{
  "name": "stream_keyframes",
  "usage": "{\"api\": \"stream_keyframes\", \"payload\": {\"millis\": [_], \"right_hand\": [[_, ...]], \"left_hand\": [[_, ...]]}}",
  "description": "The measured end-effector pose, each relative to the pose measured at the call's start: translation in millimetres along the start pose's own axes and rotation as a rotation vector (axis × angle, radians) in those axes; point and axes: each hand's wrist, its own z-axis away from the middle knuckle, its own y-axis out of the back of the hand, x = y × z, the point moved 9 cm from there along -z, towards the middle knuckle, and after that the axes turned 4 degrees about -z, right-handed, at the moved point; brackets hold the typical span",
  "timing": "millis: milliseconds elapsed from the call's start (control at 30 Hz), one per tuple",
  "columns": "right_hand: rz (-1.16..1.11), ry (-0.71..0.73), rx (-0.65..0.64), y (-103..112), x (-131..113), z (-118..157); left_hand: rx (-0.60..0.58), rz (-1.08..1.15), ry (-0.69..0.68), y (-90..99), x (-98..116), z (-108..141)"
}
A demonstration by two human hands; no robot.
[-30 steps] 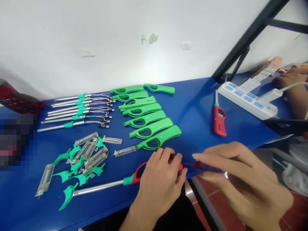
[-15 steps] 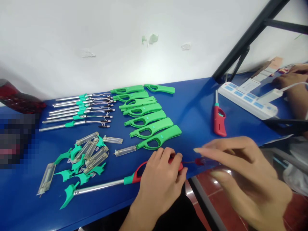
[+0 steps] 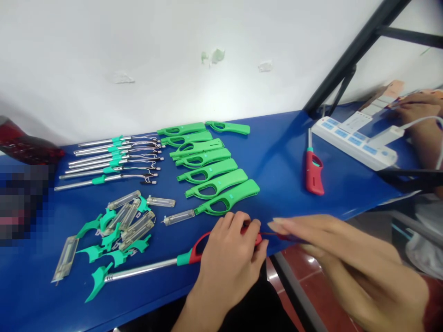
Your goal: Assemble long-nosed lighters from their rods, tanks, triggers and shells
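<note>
My left hand (image 3: 230,258) is wrapped over the red handle of a long-necked lighter (image 3: 200,245), pressing it to the blue table. The lighter's silver tube (image 3: 141,269) points left, and a green piece (image 3: 98,281) lies at its tip. Off the table's front edge, my right hand (image 3: 349,258) is closed around a screwdriver (image 3: 284,237). Its thin shaft reaches the right end of the red handle; most of its grip is hidden by the fingers. Green lighter shells (image 3: 221,203) lie in a column just behind my left hand.
Silver tubes with wires (image 3: 93,182) lie in a row at the left. Clear fuel tanks (image 3: 136,235) and green pieces are heaped before them. Another red lighter (image 3: 314,173) lies near a white power strip (image 3: 356,143). Another person's hand (image 3: 418,106) is at far right.
My right hand has turned about the screwdriver, its fingers now flatter and covering more of the grip. The left hand keeps its hold on the red lighter. The view has shifted slightly.
</note>
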Motion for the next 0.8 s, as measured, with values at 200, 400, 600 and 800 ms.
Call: {"api": "stream_keyframes", "payload": {"millis": [200,400,600,800], "right_hand": [[0.023,0.023,0.143,6.7,-4.2,-3.2],[-0.025,-0.026,0.012,-1.1,-1.2,0.0],[0.01,-0.034,0.189,4.5,-1.0,-5.0],[0.016,0.036,0.2,4.3,-7.2,-8.5]], "left_hand": [[0.015,-0.017,-0.01,3.5,1.4,-0.3],[0.007,-0.015,-0.012,2.0,1.5,-0.4],[0.01,-0.047,-0.011,2.2,1.7,-1.3],[0.034,-0.036,-0.01,3.7,1.3,0.5]]}}
